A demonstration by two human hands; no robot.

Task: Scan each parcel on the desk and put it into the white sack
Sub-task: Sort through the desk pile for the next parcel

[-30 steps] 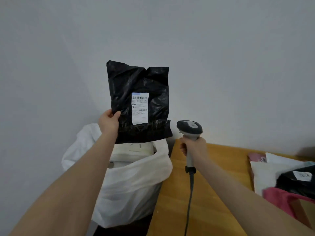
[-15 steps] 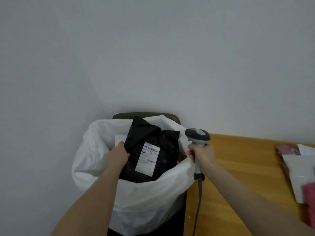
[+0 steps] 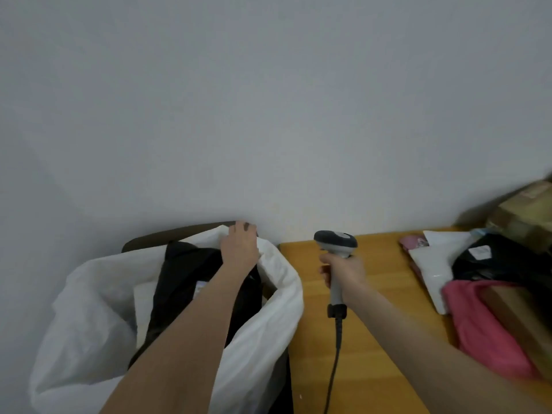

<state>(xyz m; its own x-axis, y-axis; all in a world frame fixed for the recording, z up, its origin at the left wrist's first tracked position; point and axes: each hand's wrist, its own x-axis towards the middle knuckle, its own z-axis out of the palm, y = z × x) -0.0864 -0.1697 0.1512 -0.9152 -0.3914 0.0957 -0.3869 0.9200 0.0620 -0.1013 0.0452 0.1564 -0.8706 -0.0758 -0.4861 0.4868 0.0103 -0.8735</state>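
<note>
The white sack [image 3: 89, 309] stands open to the left of the wooden desk [image 3: 373, 369]. A black parcel [image 3: 185, 282] lies inside it on a pale parcel, its label mostly hidden by my forearm. My left hand [image 3: 240, 248] is at the sack's far rim, fingers curled over the edge. My right hand [image 3: 343, 273] grips the handle of the grey barcode scanner [image 3: 336, 242], held upright above the desk's left end with its cable hanging down.
At the desk's right end lies a pile: a white mailer [image 3: 436, 258], another black parcel [image 3: 493, 261], a pink parcel [image 3: 484, 330], a brown box [image 3: 522, 312] and cardboard boxes [image 3: 525, 222] against the wall. A dark chair back [image 3: 167, 234] shows behind the sack.
My left hand lowered the black parcel from in front of the wall into the sack, let it go and moved to the sack's far rim. The scanner stayed in my right hand.
</note>
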